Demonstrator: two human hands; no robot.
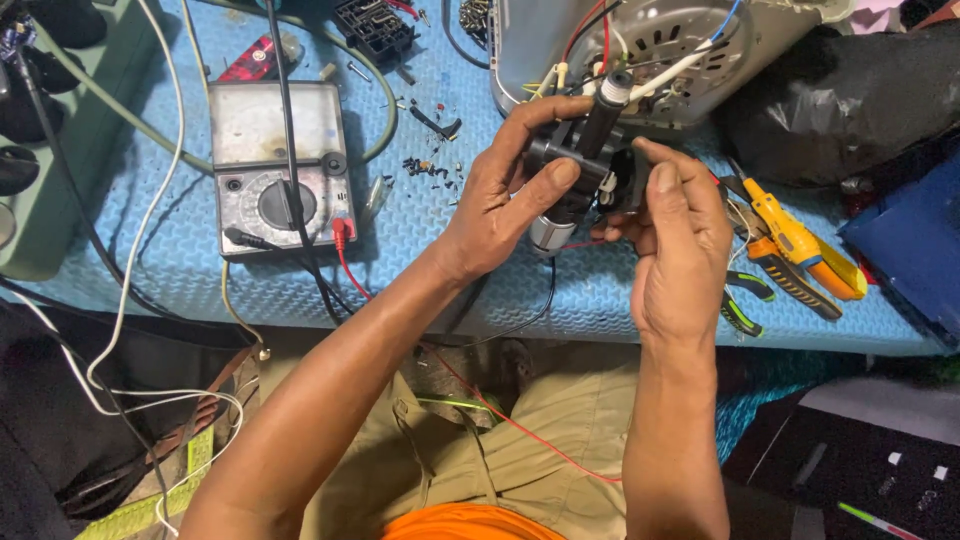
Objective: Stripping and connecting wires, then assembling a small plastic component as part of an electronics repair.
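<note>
My left hand [500, 200] and my right hand [675, 235] both grip a small black pump-like part [585, 150] with a grey cylindrical end, held above the blue foam mat [420, 260]. Thin wires run from the part up to an opened grey appliance housing [660, 45] at the top. The left thumb lies across the part's front. Fingers of the right hand pinch its right side.
An analog multimeter [283, 170] with red and black leads lies at the left. Yellow-handled pliers [800, 245] and green-handled cutters [745, 300] lie at the right. A black plastic bag [850, 100], a blue box [915, 250], loose screws and white cables surround the mat.
</note>
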